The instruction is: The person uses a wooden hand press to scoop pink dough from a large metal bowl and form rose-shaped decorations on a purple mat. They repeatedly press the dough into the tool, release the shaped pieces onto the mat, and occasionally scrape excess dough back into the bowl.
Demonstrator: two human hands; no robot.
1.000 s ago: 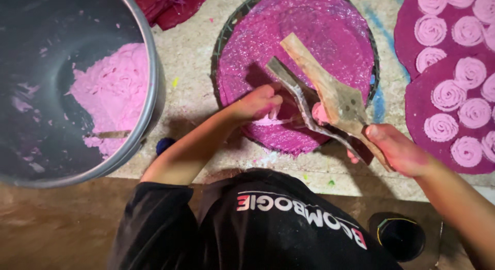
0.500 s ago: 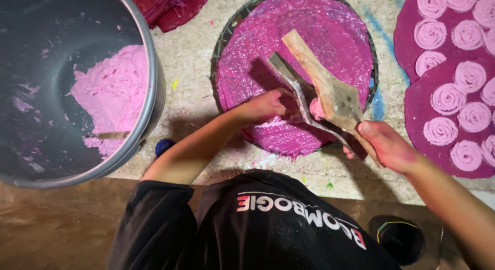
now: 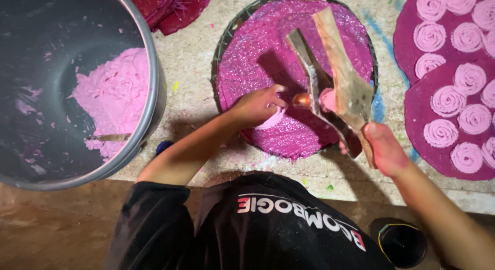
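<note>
My right hand (image 3: pixel 384 149) grips the handles of a hinged wooden press (image 3: pixel 337 84) whose two worn arms rise over a round magenta mat (image 3: pixel 258 58). A small metal nozzle with pink dough (image 3: pixel 314 100) sits between the arms. My left hand (image 3: pixel 255 107) rests on the mat just left of the nozzle, fingers bent over a pale pink strand of dough (image 3: pixel 273 120) lying on the mat.
A large grey pot (image 3: pixel 149 102) holding pink dough (image 3: pixel 116 97) stands at the left. On the right lie magenta mats (image 3: pixel 412 110) covered with several pink dough spirals (image 3: pixel 441 133). Dark red mats (image 3: pixel 175 9) are stacked at the top. A small black container (image 3: pixel 402 244) sits by my right knee.
The press has swung more upright and shifted slightly right. My left hand has stayed by the nozzle, and the pink strand under it has grown a little.
</note>
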